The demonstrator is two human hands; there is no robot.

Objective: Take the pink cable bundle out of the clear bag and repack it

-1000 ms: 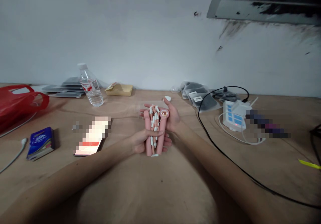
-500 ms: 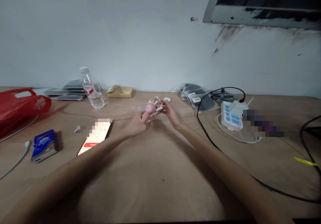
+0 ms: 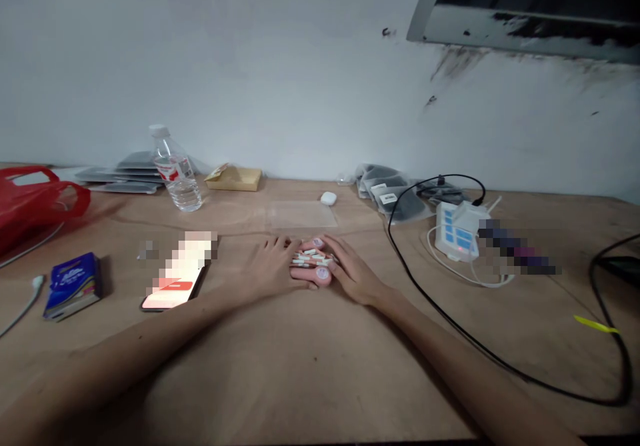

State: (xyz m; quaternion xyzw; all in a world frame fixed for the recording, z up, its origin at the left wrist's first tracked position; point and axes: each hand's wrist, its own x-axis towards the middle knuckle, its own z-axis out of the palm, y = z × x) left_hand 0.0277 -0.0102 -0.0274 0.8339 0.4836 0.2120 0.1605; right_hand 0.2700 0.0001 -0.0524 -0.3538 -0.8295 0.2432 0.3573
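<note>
On the near side of the fingers [image 3: 343, 249], bare desk [image 3: 315, 383] lies open. A phone [image 3: 176, 274] obstructs further left of them, a black cable [image 3: 444, 319] further right.

Bare L hand [image 3: 273, 264] (R hand [image 3: 357, 275] ditto)

My one view looks from my head, facing forward and tipped down over the desk [image 3: 310, 379]. It takes in a broad stretch: my forearms [image 3: 150, 347] come in from the lower corners and lead to my fingers [image 3: 341, 245], a little below the middle. The desk is nearest, along the bottom; the wall [image 3: 250, 66] stands farther off, straight ahead.
</note>
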